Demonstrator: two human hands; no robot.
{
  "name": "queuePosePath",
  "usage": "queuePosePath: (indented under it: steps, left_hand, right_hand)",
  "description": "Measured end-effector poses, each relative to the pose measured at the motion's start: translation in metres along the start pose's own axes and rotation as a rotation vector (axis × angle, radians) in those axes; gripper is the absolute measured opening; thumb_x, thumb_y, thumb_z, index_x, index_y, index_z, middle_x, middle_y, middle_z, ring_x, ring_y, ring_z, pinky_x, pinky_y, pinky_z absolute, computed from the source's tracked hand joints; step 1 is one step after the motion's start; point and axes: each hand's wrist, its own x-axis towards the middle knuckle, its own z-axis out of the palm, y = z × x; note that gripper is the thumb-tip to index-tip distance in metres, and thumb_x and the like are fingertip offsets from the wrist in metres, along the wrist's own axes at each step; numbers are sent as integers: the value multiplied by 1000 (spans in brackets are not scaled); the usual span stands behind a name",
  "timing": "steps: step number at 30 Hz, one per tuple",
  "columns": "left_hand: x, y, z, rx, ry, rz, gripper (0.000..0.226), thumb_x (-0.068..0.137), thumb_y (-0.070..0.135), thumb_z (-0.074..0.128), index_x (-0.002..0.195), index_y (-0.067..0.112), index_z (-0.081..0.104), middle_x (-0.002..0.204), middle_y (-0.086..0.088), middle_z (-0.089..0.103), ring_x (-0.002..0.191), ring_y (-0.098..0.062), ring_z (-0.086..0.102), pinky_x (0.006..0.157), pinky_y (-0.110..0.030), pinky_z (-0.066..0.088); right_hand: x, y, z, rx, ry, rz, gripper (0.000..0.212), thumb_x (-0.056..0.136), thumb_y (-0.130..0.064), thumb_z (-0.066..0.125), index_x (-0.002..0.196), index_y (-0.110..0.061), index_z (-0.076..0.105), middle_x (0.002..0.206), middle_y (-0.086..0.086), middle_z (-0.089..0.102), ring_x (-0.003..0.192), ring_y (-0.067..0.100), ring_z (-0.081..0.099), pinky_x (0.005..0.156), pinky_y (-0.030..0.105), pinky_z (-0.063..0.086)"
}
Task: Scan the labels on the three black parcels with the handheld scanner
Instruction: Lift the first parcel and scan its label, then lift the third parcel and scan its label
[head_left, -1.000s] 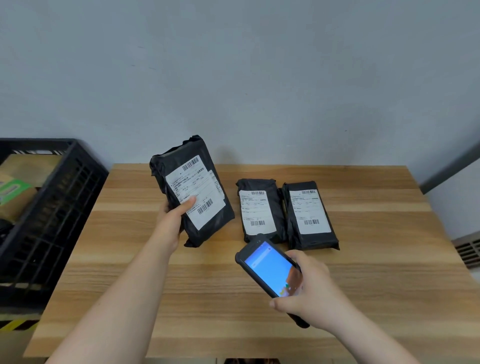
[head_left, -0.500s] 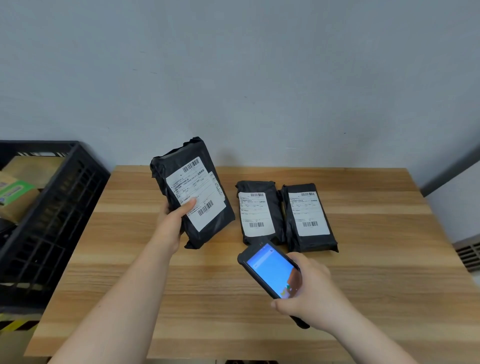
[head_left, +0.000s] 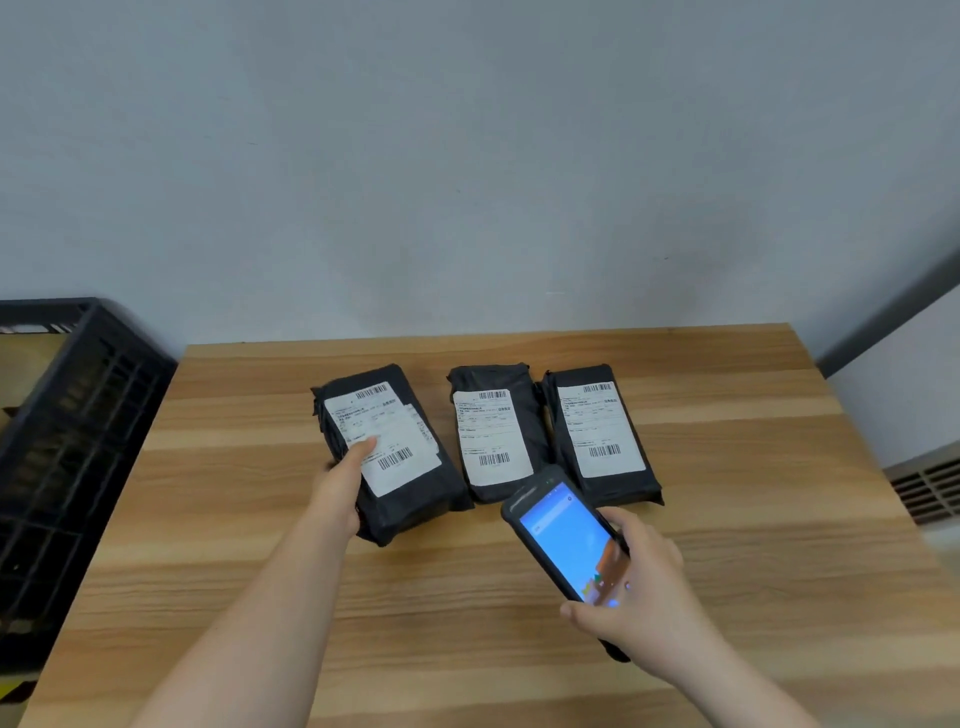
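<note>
Three black parcels with white barcode labels lie in a row on the wooden table (head_left: 727, 545). My left hand (head_left: 340, 483) grips the left parcel (head_left: 415, 493) at its left edge, thumb on the label; the parcel lies flat on the table. The middle parcel (head_left: 498, 379) and the right parcel (head_left: 621, 480) rest untouched, label up. My right hand (head_left: 644, 587) holds the handheld scanner (head_left: 563, 530), a black device with a lit blue screen, just in front of the middle and right parcels, its top end overlapping their near edges.
A black plastic crate (head_left: 67, 447) stands left of the table, with cardboard showing inside it. A grey wall runs behind the table. A vent grille (head_left: 930, 488) sits low at the right.
My left hand has lowered the left parcel from a raised, tilted position down flat onto the table. The scanner stays in my right hand in front of the other two parcels.
</note>
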Motion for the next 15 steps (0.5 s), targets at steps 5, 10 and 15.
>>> queuePosePath:
  steps: [5,10,15]
  left_hand:
    - [24,2,17,71,-12,-69,52,81,31,78,124,8,61,115,-16,73,94,-35,70,71,-44,56]
    - [46,5,28,158,-54,-46,53,80,31,79,126,10,60,115,-16,73,97,-36,70,83,-50,57]
    - [59,10,38,219,-41,-2,43,84,30,76,119,11,62,110,-14,73,96,-34,70,86,-50,56]
  right_hand:
    - [6,19,-1,26,103,47,95,54,-31,88,136,-27,41,115,-18,45,117,13,32,88,30,34]
    - [13,35,0,17,133,108,97,55,-31,89,138,-21,40,121,-4,52,119,15,34,91,32,35]
    - [20,44,4,18,142,144,96,51,-31,89,135,-21,43,115,-3,54,118,19,37,91,34,39]
